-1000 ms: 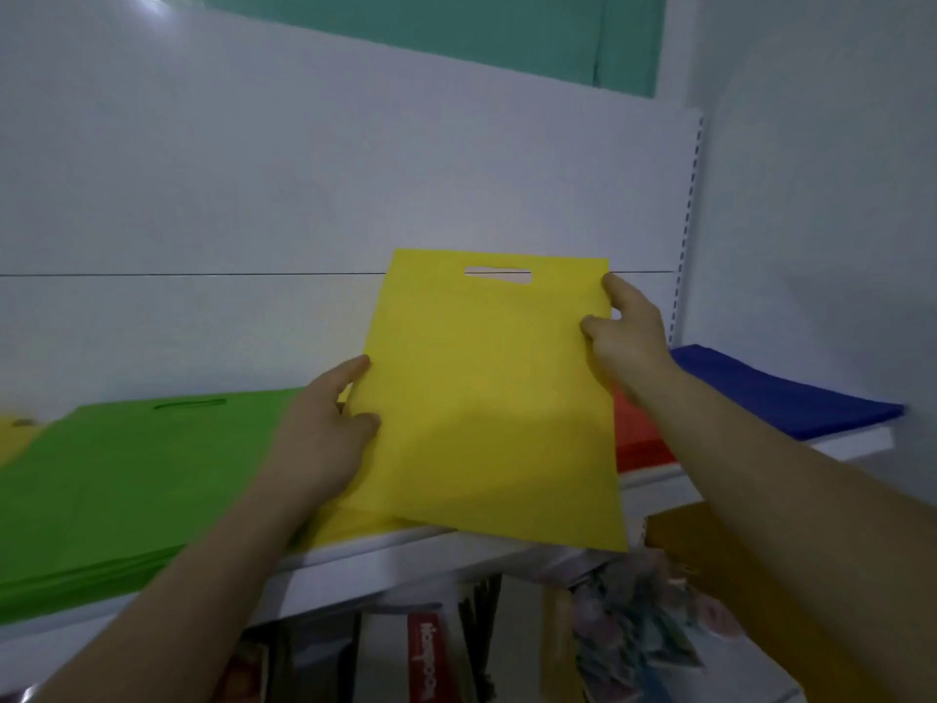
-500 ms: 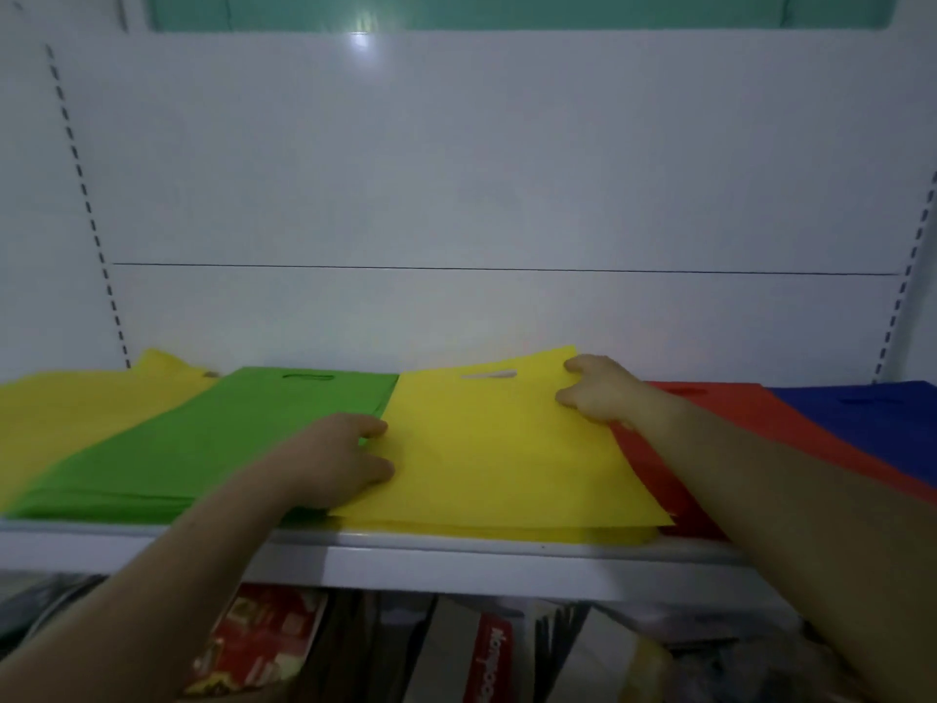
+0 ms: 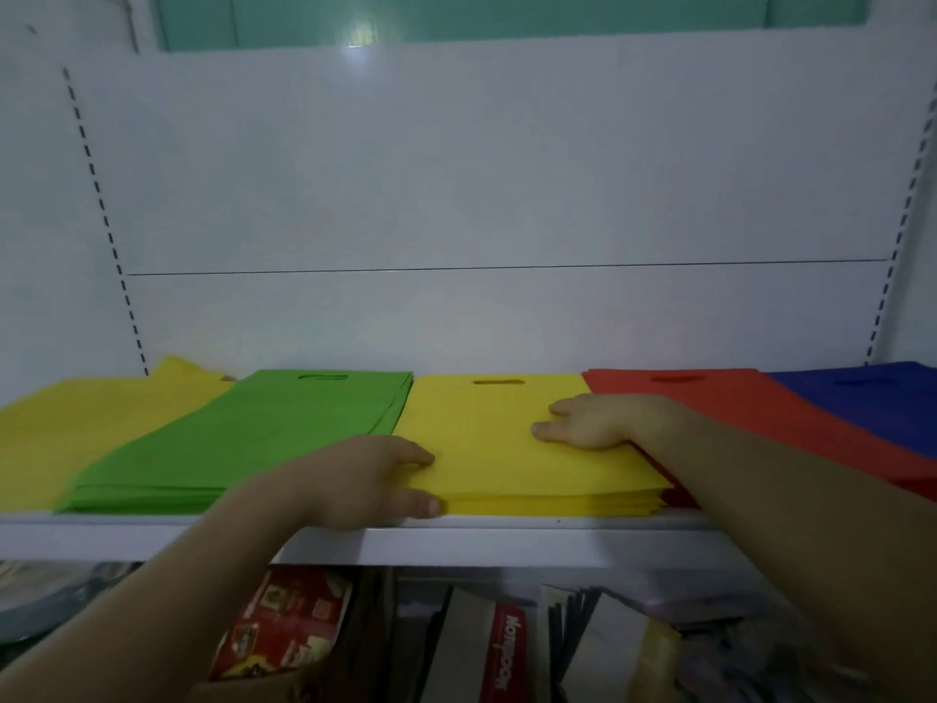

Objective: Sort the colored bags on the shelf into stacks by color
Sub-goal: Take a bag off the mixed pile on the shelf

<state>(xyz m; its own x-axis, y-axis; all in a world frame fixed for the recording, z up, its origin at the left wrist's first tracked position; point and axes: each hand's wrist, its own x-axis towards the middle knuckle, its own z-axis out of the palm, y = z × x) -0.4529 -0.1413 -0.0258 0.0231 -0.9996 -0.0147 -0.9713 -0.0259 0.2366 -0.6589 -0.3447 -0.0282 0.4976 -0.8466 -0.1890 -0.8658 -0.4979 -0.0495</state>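
You faced a white shelf [image 3: 507, 542] carrying flat piles of bags side by side, edges touching: loose yellow bags [image 3: 76, 428] far left, then a green stack [image 3: 253, 438], yellow stack [image 3: 497, 449], red stack [image 3: 735, 403] and blue stack [image 3: 872, 403].

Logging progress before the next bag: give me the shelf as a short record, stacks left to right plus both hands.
shelf order, left to right: far yellow bags, green stack, yellow stack, red stack, blue stack
left hand: pinches the yellow stack's front left corner
right hand: rests flat on top of the yellow stack, right side
overlap: yellow stack's right edge lies over the red stack
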